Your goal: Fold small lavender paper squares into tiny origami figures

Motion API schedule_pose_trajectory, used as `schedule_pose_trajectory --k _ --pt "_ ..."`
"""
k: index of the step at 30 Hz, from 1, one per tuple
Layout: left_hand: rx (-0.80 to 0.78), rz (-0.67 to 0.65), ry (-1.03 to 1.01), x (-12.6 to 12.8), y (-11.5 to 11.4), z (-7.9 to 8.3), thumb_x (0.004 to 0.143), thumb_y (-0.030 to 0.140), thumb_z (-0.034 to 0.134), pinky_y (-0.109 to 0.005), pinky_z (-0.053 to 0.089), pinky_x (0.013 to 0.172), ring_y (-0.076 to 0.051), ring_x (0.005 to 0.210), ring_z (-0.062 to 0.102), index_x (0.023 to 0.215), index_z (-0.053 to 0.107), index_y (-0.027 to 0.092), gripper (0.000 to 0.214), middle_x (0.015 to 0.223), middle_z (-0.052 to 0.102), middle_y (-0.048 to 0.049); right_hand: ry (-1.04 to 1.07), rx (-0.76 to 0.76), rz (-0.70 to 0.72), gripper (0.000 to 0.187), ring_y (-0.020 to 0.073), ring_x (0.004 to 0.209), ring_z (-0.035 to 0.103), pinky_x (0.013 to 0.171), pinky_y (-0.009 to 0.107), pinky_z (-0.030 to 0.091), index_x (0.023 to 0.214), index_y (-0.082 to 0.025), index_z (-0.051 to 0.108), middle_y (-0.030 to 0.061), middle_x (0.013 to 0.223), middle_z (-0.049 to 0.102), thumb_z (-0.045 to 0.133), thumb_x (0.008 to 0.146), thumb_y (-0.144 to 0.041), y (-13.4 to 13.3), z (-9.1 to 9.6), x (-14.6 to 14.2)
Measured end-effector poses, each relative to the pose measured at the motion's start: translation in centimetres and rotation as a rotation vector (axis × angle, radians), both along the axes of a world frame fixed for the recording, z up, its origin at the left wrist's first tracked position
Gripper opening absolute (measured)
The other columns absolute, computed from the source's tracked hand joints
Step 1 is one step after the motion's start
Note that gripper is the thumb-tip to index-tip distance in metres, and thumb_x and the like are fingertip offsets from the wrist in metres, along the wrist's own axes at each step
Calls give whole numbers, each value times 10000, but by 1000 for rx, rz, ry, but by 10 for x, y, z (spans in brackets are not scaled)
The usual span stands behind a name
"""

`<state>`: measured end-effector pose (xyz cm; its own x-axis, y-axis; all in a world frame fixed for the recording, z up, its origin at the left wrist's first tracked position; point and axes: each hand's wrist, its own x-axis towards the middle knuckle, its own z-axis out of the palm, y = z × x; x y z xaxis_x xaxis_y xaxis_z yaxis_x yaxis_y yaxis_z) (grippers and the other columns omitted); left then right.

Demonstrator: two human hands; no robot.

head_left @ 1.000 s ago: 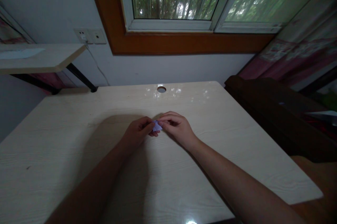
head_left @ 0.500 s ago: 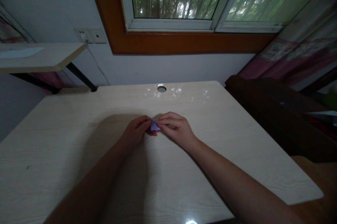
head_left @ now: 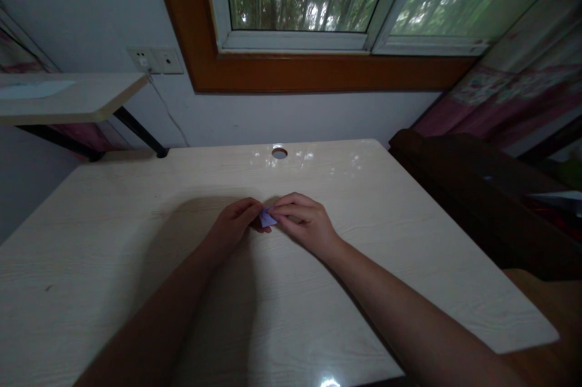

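A small piece of folded purple paper is held between my two hands, over the middle of the desk. My left hand pinches its left edge between thumb and forefinger, with other fingers curled beneath it. From the other side, my right hand grips the paper's upper right part with thumb and fingertips. The fingertips cover part of the paper, so its full folded shape is hidden.
The pale wood-grain desk has a round cable hole near its back edge. A raised shelf on black legs stands at the back left. Dark wooden furniture borders the right side. Behind are a wall socket and a window.
The purple paper has tilted slightly between my fingers, and the left fingers beneath it have drawn in a little. Both hands stay in nearly the same place.
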<state>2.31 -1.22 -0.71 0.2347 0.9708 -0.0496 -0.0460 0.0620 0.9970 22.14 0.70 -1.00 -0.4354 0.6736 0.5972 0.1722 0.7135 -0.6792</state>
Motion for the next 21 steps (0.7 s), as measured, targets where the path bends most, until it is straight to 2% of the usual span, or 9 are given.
schedule_pose_trajectory --k 10,18,21 --pt "-43 24 -75 2 1 -1 806 366 696 -259 536 651 -150 663 675 881 644 132 252 731 687 -17 -8 50 24 212 168 950 662 812 314 559 1041 -271 736 61 1048 690 621 898 -165 3 -3 0" --pt "-18 63 -67 2 1 -3 791 331 709 -236 514 649 -119 655 624 870 644 133 222 726 669 -1 36 -67 51 195 187 1008 631 887 366 535 1042 -263 722 73 1070 661 617 901 -181 1 2 -2" --pt "-3 73 -55 3 1 -4 801 331 701 -239 517 659 -117 662 625 888 653 138 217 742 669 1 69 -148 60 144 186 983 618 842 351 538 1007 -251 713 75 1064 631 667 873 -228 1 1 -4"
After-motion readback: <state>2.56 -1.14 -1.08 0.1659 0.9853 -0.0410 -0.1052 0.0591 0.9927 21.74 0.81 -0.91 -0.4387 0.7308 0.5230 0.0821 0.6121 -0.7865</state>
